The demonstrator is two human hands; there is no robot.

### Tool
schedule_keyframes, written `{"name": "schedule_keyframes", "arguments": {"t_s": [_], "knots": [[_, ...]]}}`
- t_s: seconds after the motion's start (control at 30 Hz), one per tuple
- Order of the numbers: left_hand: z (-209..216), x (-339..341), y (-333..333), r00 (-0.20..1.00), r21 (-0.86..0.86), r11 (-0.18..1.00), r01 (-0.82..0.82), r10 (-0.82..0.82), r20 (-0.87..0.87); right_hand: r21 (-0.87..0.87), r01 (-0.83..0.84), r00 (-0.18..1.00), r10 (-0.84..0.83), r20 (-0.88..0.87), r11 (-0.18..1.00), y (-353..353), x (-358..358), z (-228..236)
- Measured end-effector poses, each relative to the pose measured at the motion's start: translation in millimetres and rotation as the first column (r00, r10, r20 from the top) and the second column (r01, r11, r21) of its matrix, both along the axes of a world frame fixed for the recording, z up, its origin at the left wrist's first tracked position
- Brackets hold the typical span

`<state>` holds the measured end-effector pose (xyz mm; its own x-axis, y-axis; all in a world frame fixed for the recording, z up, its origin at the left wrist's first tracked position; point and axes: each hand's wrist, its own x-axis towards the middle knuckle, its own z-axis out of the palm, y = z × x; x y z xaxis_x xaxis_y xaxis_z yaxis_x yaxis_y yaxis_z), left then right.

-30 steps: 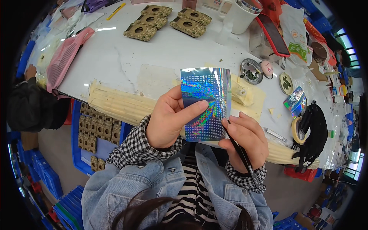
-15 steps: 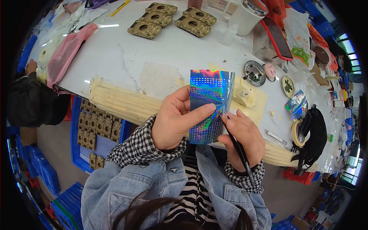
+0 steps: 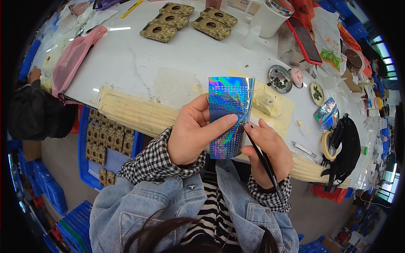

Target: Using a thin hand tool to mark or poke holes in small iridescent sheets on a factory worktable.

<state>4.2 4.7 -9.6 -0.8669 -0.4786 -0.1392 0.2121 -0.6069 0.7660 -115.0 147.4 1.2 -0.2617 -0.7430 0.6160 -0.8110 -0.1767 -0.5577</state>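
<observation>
A shiny blue holographic sticker sheet (image 3: 228,99), marked with rows of small pieces, is held up in front of me over the table edge. My left hand (image 3: 194,133) grips it from the left, thumb pressed on its face and fingers behind. Closed around black tweezers (image 3: 265,162) is my right hand (image 3: 272,154), at the sheet's right edge. The tweezers' tips meet the sheet near my left thumb; whether a piece is between them is too small to tell. Several camouflage-patterned model tank hull parts (image 3: 170,20) lie at the far side of the table.
A blue bin (image 3: 86,166) with more tank parts stands below the table at left. Padding (image 3: 126,107) lines the table edge. To the right are a metal dish (image 3: 279,79), a phone (image 3: 306,42), a white mug (image 3: 270,21), a tape roll (image 3: 328,145) and a black bag (image 3: 348,145).
The sheet has tilted slightly, so its reflections differ. My right hand and the tweezers have shifted a little; the left grip stays the same.
</observation>
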Motion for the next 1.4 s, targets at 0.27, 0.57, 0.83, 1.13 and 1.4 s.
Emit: {"name": "schedule_keyframes", "arguments": {"t_s": [0.27,0.57,0.83,1.13,1.4], "knots": [[2.6,-4.3,1.0,0.998,0.214,0.975,0.052,-0.047,-0.029,-0.030,0.028,0.972,-0.034,-0.233,0.999,1.3,0.9,1.9],[-1.8,-4.2,0.2,0.996,0.271,0.959,0.080,-0.063,-0.069,-0.042,0.004,0.941,-0.018,-0.337,0.999,3.1,1.0,-3.8],[-2.1,-4.7,0.4,0.995,0.274,0.958,0.086,-0.071,-0.065,-0.042,-0.020,0.949,0.006,-0.316,0.999,3.0,-0.5,-3.8],[1.2,-6.3,-0.5,0.997,0.282,0.957,0.063,-0.050,-0.054,-0.090,0.004,0.982,-0.021,-0.188,0.996,10.8,-4.4,-6.6],[-4.6,2.9,-19.0,0.995,0.190,0.976,-0.104,0.102,0.017,0.088,0.256,0.956,-0.238,-0.174,0.963,45.0,-23.3,-26.7]]}}
